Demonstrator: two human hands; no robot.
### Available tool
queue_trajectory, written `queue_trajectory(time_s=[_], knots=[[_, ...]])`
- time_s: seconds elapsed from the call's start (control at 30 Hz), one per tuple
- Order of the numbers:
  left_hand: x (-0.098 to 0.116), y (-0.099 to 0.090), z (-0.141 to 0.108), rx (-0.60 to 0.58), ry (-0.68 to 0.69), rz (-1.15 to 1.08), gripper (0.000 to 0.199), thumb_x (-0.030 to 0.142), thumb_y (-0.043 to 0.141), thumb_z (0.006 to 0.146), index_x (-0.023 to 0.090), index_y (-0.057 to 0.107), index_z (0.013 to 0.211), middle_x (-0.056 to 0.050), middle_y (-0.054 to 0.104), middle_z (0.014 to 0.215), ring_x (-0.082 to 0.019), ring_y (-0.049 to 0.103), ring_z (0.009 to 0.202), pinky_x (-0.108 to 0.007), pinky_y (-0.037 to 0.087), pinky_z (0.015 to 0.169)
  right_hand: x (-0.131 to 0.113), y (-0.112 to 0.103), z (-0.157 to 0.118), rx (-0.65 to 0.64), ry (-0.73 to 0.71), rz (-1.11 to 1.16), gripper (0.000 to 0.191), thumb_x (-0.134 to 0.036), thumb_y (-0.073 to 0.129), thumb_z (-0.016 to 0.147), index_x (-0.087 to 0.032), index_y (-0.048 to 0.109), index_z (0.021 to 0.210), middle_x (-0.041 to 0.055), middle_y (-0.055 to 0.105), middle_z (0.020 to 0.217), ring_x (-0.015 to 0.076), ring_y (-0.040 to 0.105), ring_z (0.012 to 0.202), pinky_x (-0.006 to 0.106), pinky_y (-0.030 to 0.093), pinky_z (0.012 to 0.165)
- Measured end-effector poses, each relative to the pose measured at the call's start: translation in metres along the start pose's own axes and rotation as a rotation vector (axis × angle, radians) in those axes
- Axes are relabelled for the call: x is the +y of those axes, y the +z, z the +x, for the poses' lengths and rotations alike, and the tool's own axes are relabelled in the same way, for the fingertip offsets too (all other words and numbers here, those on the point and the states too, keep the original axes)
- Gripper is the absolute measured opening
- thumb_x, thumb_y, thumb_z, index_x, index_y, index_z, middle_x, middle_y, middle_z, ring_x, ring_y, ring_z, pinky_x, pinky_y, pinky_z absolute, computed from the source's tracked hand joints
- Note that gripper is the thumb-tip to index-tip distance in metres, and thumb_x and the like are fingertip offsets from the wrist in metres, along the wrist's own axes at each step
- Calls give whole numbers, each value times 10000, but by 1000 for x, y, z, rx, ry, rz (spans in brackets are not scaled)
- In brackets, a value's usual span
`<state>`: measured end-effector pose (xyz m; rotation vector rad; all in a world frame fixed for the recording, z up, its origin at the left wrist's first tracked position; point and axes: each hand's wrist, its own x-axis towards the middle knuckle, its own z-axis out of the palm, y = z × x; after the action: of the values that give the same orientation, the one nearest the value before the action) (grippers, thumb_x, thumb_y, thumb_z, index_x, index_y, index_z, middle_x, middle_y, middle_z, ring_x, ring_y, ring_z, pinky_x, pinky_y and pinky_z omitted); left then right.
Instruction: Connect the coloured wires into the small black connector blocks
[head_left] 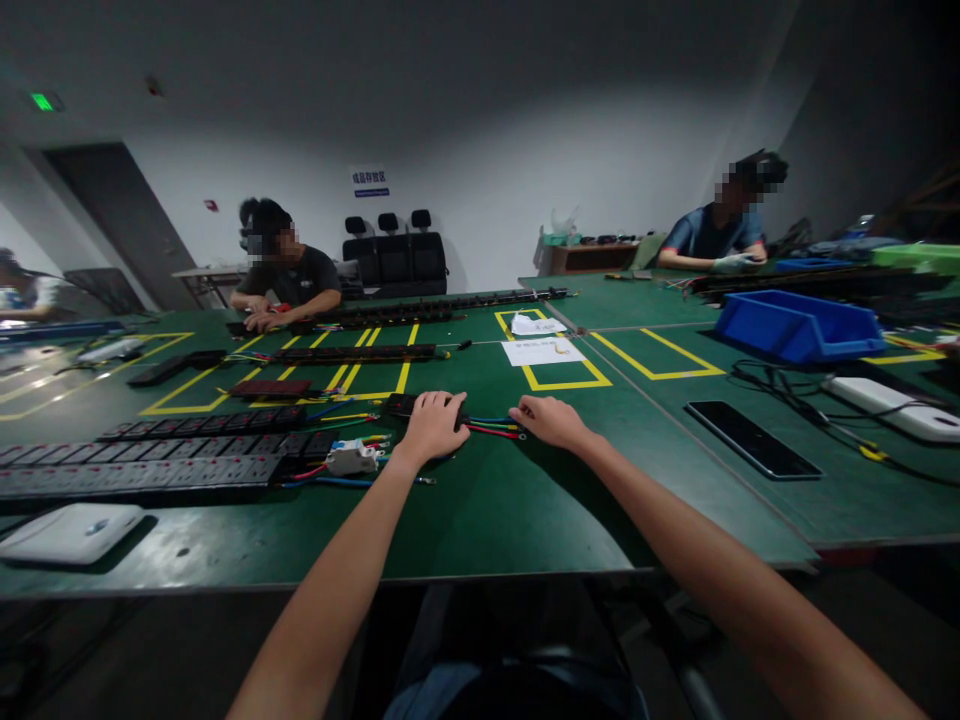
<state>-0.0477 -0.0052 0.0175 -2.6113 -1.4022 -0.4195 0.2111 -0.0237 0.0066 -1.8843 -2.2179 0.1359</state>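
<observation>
My left hand lies over a small black housing on the green table, with its fingers curled round it. Blue, green and red wires run from that housing toward the right. At their far ends my right hand is closed in a pinch on the wires; the red one ends in a bare metal terminal. Left of my left hand is a white breaker-like block with wires attached. Beside it stretch long black socket strips with red marks.
A phone, a blue bin, a white device and black cables lie to the right. A white box sits at the front left. Paper sheets lie ahead. Co-workers sit across the table.
</observation>
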Motion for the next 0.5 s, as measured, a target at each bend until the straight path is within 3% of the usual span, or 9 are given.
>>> queue_trajectory(time_s=[0.2,0.5], knots=[[-16,-14,-3,-59,-48,-32,814,595,614,848,176,458,1528,-181,557,1426,-374,481,1331,-512,326,1136,1,0,1,-8,-2,1,383,-521,433,1038,-229,673,978,73,733,943,208,666,839,248,350,643],[-20,-19,-4,-80,-31,-37,757,726,599,849,248,583,1436,-139,630,1293,-360,538,1233,-479,376,1049,-3,-3,-1,-15,5,-5,380,-524,428,1038,-235,671,1000,76,738,960,217,674,852,259,376,658]])
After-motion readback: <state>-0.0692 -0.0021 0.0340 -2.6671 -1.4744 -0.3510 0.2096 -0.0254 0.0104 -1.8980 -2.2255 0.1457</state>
